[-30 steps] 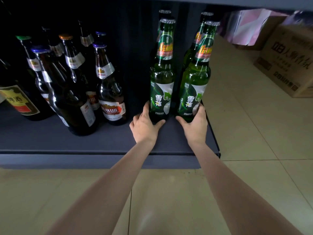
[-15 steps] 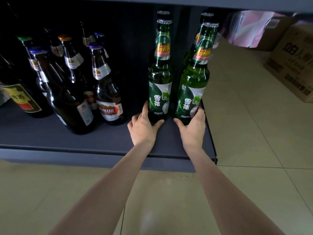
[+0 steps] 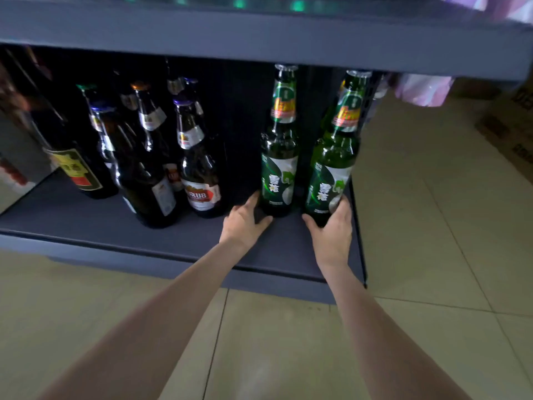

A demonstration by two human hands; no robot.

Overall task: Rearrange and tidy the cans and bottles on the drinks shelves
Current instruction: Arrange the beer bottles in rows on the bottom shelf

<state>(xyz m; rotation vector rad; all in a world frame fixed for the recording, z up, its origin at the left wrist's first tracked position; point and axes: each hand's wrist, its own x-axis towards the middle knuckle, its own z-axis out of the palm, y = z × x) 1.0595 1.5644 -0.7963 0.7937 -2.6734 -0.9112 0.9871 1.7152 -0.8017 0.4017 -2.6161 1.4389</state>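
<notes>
Two tall green beer bottles stand upright at the right end of the dark bottom shelf (image 3: pixel 86 223). My left hand (image 3: pixel 245 222) grips the base of the left green bottle (image 3: pixel 279 157), thumb and fingers around its foot. My right hand (image 3: pixel 331 230) holds the base of the right green bottle (image 3: pixel 331 166), which sits near the shelf's right edge. A gap separates the two bottles. A cluster of several brown bottles (image 3: pixel 199 168) with white and red labels stands further left on the same shelf.
The upper shelf (image 3: pixel 259 39) overhangs just above the bottle caps. A dark bottle with a yellow label (image 3: pixel 78 171) stands at the far left. Cardboard boxes (image 3: pixel 510 128) and pink wrapping (image 3: pixel 424 88) lie on the tiled floor (image 3: pixel 418 226) to the right.
The view has tilted up, so the upper shelf now shows. The two green bottles stand further apart than before, with both hands still at their bases.
</notes>
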